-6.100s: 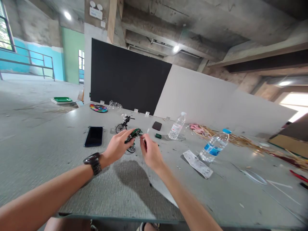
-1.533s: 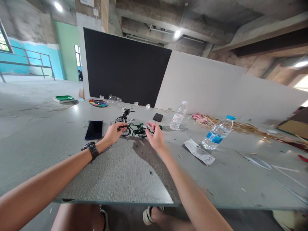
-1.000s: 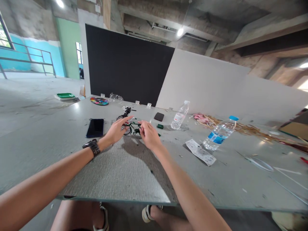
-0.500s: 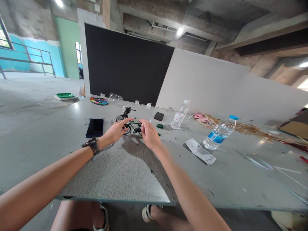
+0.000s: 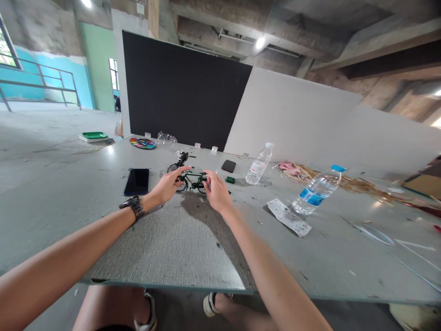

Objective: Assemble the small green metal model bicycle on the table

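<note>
A small dark green model bicycle [image 5: 195, 178] stands upright on the grey table, side-on to me. My left hand [image 5: 167, 187] grips its front end at the left, fingertips by the handlebar and thumb by the front wheel. At the rear end, my right hand [image 5: 217, 191] has its fingers bent around the seat and back wheel, partly hiding them. Just behind, a second, black model bicycle [image 5: 178, 162] stands partly covered by my left fingers. A small green piece [image 5: 230, 179] lies right of my right hand.
A dark phone [image 5: 136, 182] lies at the left, and a smaller black slab [image 5: 228, 166] farther back. Two water bottles, one white-capped [image 5: 259, 164] and one blue-capped [image 5: 317, 191], stand at the right near a printed paper slip [image 5: 288, 217]. A paint palette [image 5: 142, 143] sits at the back left.
My right hand has shifted slightly right along the green bicycle, and more of its rear wheel shows. My left hand stays at the front end. The view has moved a little.
</note>
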{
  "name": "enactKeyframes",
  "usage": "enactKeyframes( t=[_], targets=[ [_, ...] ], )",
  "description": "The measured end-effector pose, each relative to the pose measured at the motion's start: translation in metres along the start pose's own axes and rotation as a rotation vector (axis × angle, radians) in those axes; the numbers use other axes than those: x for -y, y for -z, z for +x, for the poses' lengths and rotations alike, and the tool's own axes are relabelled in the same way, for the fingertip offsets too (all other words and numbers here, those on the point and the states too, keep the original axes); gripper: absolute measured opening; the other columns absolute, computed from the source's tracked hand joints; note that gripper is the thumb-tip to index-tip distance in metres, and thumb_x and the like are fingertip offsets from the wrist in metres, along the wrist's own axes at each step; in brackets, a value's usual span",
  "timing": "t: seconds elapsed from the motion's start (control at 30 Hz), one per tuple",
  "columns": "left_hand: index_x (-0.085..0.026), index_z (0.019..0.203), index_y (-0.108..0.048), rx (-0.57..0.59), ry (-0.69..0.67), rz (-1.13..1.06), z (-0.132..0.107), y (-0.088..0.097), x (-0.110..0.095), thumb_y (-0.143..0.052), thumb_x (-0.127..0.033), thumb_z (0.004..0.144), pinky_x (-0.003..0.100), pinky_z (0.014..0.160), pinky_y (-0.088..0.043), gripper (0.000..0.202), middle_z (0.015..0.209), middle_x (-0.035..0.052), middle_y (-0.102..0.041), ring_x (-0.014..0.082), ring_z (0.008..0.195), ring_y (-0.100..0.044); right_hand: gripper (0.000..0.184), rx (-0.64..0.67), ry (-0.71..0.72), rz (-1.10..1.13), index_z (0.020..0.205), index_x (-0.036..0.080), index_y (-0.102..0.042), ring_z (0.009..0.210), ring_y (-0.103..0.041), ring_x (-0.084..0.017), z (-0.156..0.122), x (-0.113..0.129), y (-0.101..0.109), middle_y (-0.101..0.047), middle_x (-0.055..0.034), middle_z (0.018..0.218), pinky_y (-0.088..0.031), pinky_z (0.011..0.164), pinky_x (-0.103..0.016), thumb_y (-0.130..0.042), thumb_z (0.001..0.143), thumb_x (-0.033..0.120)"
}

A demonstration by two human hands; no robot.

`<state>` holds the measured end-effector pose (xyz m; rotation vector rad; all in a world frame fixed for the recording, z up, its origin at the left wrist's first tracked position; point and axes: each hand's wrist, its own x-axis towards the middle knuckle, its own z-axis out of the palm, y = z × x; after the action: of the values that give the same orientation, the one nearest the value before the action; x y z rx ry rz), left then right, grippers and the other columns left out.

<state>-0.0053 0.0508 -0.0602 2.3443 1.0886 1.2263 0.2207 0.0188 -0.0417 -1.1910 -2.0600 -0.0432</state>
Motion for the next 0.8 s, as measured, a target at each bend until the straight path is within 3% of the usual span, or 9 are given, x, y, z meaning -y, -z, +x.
enactKeyframes(
  t=[0.2, 0.53, 0.63, 0.8],
  targets=[
    [-0.024, 0.143, -0.05, 0.001, 0.004, -0.011, 0.002, 0.001, -0.002, -0.052, -0.015, 0.089, 0.034, 0.083, -0.051, 0.054, 0.089, 0.0038, -0.068, 0.0193, 0.081, -0.065, 0.029, -0.019, 0.004, 0.01, 0.124, 0.022, -0.047, 0.095, -0.059, -0.024, -0.001, 0.002, 0.001, -0.057, -0.0075, 0.097, -0.046, 0.082, -0.037, -0.037, 0.097, 0.025],
    [-0.027, 0.147, -0.04, -0.071, 0.115, -0.167, -0.003, 0.0, -0.021, -0.06, -0.017, 0.088, 0.038, 0.088, -0.051, 0.063, 0.1, 0.0056, -0.066, 0.0179, 0.084, -0.065, 0.015, -0.096, -0.019, 0.016, 0.108, 0.021, -0.048, 0.079, -0.054, -0.02, -0.001, 0.001, 0.003, -0.053, -0.004, 0.087, -0.041, 0.071, -0.032, -0.047, 0.095, 0.029],
    [-0.027, 0.144, -0.044, -0.044, 0.108, -0.176, -0.004, 0.0, -0.026, -0.06, -0.017, 0.088, 0.036, 0.085, -0.052, 0.059, 0.097, 0.004, -0.065, 0.0163, 0.081, -0.064, 0.008, -0.096, -0.05, 0.07, 0.094, 0.023, -0.043, 0.08, -0.054, -0.02, 0.0, 0.002, 0.003, -0.053, -0.0032, 0.086, -0.04, 0.071, -0.031, -0.047, 0.095, 0.03],
    [-0.024, 0.142, -0.046, -0.031, 0.089, -0.177, -0.005, -0.001, -0.032, -0.061, -0.018, 0.088, 0.035, 0.085, -0.052, 0.056, 0.095, 0.0042, -0.066, 0.0173, 0.085, -0.063, 0.023, -0.114, -0.074, 0.122, 0.082, 0.025, -0.028, 0.079, -0.052, -0.018, 0.002, 0.002, 0.004, -0.052, -0.0013, 0.084, -0.037, 0.071, -0.031, -0.047, 0.093, 0.028]
  ],
)
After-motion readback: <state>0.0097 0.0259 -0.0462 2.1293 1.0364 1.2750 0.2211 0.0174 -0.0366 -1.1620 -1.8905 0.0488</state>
